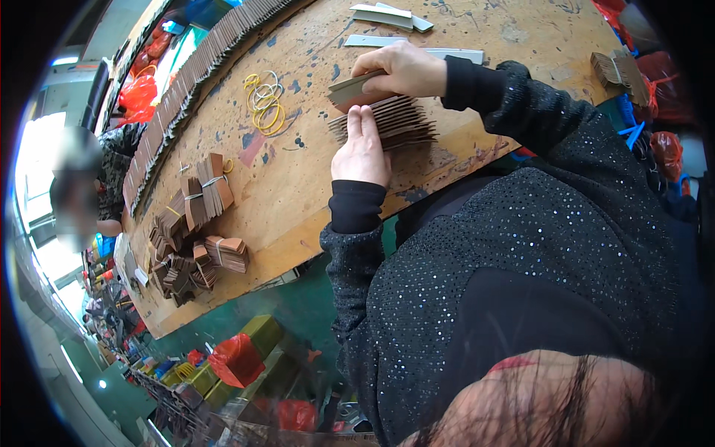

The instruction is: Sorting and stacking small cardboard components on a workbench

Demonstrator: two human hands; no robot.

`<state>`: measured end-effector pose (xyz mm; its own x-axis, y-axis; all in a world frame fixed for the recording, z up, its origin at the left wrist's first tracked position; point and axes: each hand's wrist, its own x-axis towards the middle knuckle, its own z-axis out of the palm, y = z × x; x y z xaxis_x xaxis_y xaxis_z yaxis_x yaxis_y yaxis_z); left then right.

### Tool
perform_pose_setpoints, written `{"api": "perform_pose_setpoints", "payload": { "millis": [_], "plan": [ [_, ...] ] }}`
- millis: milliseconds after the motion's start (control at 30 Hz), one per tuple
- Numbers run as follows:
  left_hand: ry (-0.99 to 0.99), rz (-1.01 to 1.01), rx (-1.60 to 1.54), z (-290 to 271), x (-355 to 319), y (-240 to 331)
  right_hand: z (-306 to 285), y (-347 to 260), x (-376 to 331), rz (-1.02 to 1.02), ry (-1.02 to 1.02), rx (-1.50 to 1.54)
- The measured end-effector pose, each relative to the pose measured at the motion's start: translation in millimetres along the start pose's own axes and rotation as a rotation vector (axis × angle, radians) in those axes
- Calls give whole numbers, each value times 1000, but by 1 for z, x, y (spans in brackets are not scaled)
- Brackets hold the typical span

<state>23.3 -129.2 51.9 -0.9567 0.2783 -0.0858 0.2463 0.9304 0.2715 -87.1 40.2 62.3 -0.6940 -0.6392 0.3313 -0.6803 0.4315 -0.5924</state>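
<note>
Near the front edge of the table, my right hand (402,69) pinches a flat brown card piece (354,91) with a pale outer face, held tilted over a stack. The stack of thin brown card pieces (398,123) lies below it, its many edges fanned toward the right. My left hand (361,155) is at the stack's near left side. Two of its fingers are stretched out, side by side, and touch the stack or the held piece; its other fingers are partly hidden. Behind my right hand lie several pale strips (380,40).
Loose yellow and white rubber bands (266,104) lie left of the stack. Banded bundles of brown card (194,205) cover the table's left end. A long row of card pieces (179,97) lines the far edge. Another person's sleeve (123,160) shows at left. Another bundle (611,68) sits far right.
</note>
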Motion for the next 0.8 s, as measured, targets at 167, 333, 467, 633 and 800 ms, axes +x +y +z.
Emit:
{"api": "perform_pose_setpoints", "payload": {
  "millis": [167, 333, 467, 633, 800],
  "plan": [
    [-32, -51, 5, -3, 2, 1, 23, -12, 15, 111, -41, -104],
    [-3, -36, -4, 2, 4, 0, 24, -9, 21, 129, -118, -134],
    [11, -29, -12, -1, 0, -3, 18, 10, 20, 66, -224, -43],
    [-6, -4, 6, 0, 1, -3, 24, 10, 6, -113, 82, -44],
    [83, 53, 45, 5, 1, -4, 32, 5, -2, -111, 102, -84]
  ]
}}
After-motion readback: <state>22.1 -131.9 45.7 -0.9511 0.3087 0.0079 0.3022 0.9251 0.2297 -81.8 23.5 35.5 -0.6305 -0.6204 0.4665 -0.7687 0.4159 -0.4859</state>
